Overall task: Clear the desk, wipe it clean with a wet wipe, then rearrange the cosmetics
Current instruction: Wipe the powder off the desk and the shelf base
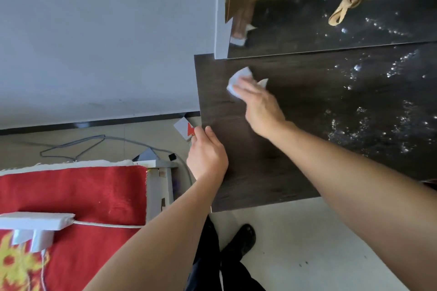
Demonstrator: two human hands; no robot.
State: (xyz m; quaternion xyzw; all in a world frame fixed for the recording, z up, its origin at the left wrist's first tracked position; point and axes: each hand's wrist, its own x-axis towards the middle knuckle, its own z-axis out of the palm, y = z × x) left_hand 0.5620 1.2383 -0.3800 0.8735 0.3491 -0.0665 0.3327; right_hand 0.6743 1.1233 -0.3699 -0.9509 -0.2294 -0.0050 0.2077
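The dark wood desk fills the right half of the head view. My right hand presses a white wet wipe flat onto the desktop near its far left corner. My left hand grips the desk's left edge and holds a small white and red packet that sticks out beyond the edge. Wet droplets glisten on the right part of the desktop.
A mirror stands at the back of the desk against a white panel, with a tan ribbon hanging over it. A red cloth covers furniture at the lower left with a white power strip on it. Cables lie on the floor.
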